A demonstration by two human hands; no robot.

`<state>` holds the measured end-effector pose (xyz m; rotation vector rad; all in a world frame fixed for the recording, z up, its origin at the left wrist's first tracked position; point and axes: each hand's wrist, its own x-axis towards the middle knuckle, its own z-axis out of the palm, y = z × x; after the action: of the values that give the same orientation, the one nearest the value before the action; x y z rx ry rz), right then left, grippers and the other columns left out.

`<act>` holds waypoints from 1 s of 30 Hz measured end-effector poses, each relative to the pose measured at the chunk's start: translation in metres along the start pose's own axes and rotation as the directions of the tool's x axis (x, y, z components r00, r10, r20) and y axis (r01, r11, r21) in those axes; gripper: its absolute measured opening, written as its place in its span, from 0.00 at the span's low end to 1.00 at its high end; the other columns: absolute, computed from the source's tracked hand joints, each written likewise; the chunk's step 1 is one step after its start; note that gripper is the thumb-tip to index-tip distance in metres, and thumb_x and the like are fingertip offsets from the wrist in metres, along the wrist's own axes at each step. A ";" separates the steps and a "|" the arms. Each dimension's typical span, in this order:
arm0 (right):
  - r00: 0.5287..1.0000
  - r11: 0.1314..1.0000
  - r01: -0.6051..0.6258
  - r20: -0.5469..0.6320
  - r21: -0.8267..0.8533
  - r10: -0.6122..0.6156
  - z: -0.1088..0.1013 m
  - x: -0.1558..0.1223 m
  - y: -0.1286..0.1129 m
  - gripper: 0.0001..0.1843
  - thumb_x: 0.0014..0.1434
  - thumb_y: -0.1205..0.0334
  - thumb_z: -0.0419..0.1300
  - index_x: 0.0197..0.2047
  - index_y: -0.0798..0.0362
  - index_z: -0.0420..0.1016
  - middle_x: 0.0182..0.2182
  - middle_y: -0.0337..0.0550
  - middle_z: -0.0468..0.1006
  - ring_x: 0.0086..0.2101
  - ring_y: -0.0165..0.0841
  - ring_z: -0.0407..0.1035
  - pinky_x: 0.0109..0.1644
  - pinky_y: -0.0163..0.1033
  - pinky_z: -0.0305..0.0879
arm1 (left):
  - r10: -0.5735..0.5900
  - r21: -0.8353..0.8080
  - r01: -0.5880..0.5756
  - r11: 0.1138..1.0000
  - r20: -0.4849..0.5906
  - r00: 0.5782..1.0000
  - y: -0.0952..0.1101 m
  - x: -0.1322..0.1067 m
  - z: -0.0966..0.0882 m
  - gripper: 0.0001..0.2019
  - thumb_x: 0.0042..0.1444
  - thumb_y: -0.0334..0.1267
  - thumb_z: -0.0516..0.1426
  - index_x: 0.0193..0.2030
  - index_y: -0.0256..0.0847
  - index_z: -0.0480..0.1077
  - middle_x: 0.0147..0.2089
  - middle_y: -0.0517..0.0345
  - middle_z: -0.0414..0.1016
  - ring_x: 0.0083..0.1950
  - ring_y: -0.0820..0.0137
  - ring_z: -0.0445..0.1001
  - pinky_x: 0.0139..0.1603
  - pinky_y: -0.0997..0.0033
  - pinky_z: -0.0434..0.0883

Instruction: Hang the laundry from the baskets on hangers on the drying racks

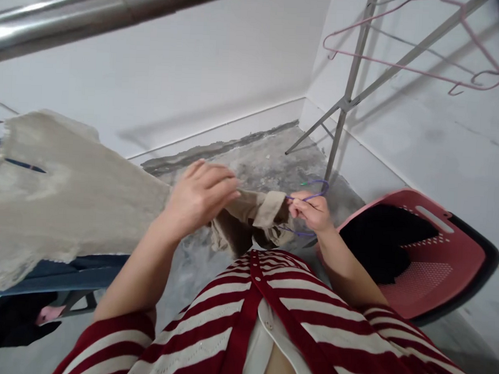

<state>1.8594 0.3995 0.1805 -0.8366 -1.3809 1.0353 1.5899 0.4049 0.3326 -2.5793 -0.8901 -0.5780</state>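
Note:
My right hand (pixel 310 210) is closed around a purple hanger (pixel 318 184), its hook curving up past my fingers. Beside that hand a beige garment (pixel 249 203) with a folded band and a brownish inner side hangs bunched on the hanger. My left hand (pixel 203 193) is over the garment's left end, fingers loosely bent with small gaps between them; the thumb is hidden. A wide piece of beige cloth with frayed edges (pixel 67 190) spreads from the left side to behind my left wrist. Whether it joins the bunched garment is hidden by my hand.
A pink basket (pixel 431 288) with black cloth (pixel 383 237) inside stands on the right. Above it, pink hangers (pixel 403 66) hang by a metal rack (pixel 346 103). A thick metal bar (pixel 116 16) crosses the upper left. Blue denim (pixel 72 273) lies under the frayed cloth.

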 end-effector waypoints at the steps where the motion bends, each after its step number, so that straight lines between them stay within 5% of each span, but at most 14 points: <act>1: 0.999 1.000 -0.004 0.046 -0.016 0.005 0.006 0.002 -0.004 0.19 0.57 0.52 0.57 0.20 0.55 0.72 0.17 0.38 0.69 0.16 0.23 0.55 0.20 0.33 0.49 | 0.051 -0.005 -0.051 0.999 0.129 0.990 0.007 0.007 0.002 0.12 0.62 0.43 0.50 0.41 0.42 0.73 0.38 0.54 0.75 0.39 0.68 0.73 0.40 0.69 0.68; 3: 0.992 0.999 -0.012 0.127 -0.039 0.017 0.016 0.007 -0.011 0.18 0.58 0.52 0.57 0.23 0.55 0.73 0.19 0.38 0.70 0.18 0.24 0.57 0.21 0.33 0.51 | 0.077 -0.029 -0.072 0.997 0.308 0.948 0.015 0.015 0.010 0.15 0.63 0.45 0.47 0.40 0.41 0.73 0.32 0.56 0.74 0.31 0.72 0.71 0.31 0.73 0.64; 5: 0.976 0.999 -0.020 0.216 -0.040 0.029 0.017 0.012 -0.013 0.16 0.57 0.51 0.58 0.25 0.55 0.74 0.21 0.39 0.72 0.20 0.25 0.60 0.23 0.33 0.54 | 0.072 -0.079 -0.046 0.996 0.373 0.925 0.013 0.015 0.016 0.17 0.64 0.46 0.46 0.40 0.40 0.73 0.30 0.57 0.73 0.29 0.74 0.70 0.26 0.75 0.60; 9: 0.987 0.997 -0.074 0.143 0.029 0.069 -0.012 0.021 0.008 0.17 0.54 0.47 0.60 0.33 0.53 0.75 0.27 0.42 0.75 0.26 0.28 0.67 0.30 0.34 0.63 | 0.007 -0.219 0.059 0.974 0.289 0.957 -0.009 0.004 0.009 0.17 0.63 0.48 0.48 0.40 0.41 0.73 0.31 0.57 0.74 0.32 0.74 0.72 0.30 0.76 0.62; 13: 0.960 0.960 -0.279 -0.017 0.018 0.279 -0.030 0.017 0.053 0.19 0.50 0.48 0.62 0.42 0.50 0.74 0.30 0.40 0.76 0.27 0.28 0.67 0.30 0.34 0.63 | -0.151 -0.266 0.212 0.940 0.232 0.961 -0.025 -0.009 -0.011 0.16 0.60 0.50 0.52 0.38 0.41 0.74 0.30 0.58 0.75 0.30 0.73 0.71 0.29 0.75 0.63; 17: 0.928 0.935 -0.354 0.122 -0.007 0.352 0.009 0.005 0.086 0.24 0.44 0.54 0.66 0.46 0.50 0.73 0.37 0.41 0.76 0.34 0.31 0.69 0.37 0.37 0.65 | -0.231 -0.301 0.293 0.907 0.224 0.947 -0.028 -0.018 -0.018 0.15 0.58 0.51 0.53 0.35 0.43 0.74 0.29 0.59 0.75 0.29 0.72 0.71 0.30 0.72 0.65; 20: 0.938 0.943 -0.326 0.099 -0.068 0.331 0.043 0.003 0.095 0.14 0.45 0.56 0.64 0.36 0.52 0.76 0.32 0.38 0.76 0.35 0.31 0.67 0.41 0.38 0.63 | -0.299 -0.333 0.364 0.870 0.232 0.926 -0.033 -0.029 -0.015 0.15 0.56 0.53 0.55 0.35 0.45 0.75 0.29 0.60 0.75 0.28 0.71 0.71 0.30 0.72 0.65; 23: 0.925 0.912 -0.380 0.036 0.153 0.379 0.052 0.006 0.091 0.10 0.47 0.56 0.63 0.31 0.52 0.73 0.26 0.35 0.73 0.29 0.28 0.65 0.35 0.34 0.61 | -0.414 -0.344 0.462 0.818 0.205 0.887 -0.044 -0.050 -0.007 0.15 0.52 0.53 0.58 0.34 0.43 0.75 0.29 0.61 0.76 0.29 0.70 0.71 0.30 0.72 0.66; 27: 0.876 0.708 -0.414 0.040 0.573 0.480 0.046 0.017 0.072 0.12 0.41 0.59 0.66 0.28 0.52 0.69 0.23 0.34 0.73 0.24 0.27 0.66 0.28 0.32 0.61 | -0.589 -0.314 0.591 0.743 0.113 0.800 -0.056 -0.081 0.011 0.15 0.50 0.53 0.59 0.33 0.42 0.76 0.30 0.60 0.78 0.31 0.69 0.74 0.31 0.73 0.68; 30: 0.838 0.604 -0.450 0.076 0.658 0.541 0.045 0.028 0.060 0.10 0.40 0.61 0.64 0.27 0.52 0.68 0.22 0.36 0.74 0.23 0.29 0.67 0.29 0.35 0.65 | -0.657 -0.285 0.624 0.727 -0.027 0.753 -0.054 -0.098 0.025 0.14 0.51 0.50 0.58 0.33 0.41 0.76 0.31 0.58 0.79 0.32 0.68 0.76 0.34 0.72 0.70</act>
<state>1.8074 0.4419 0.1373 -0.7356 -0.5579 1.7392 1.4914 0.4076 0.2742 -2.3521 -1.7930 -1.0979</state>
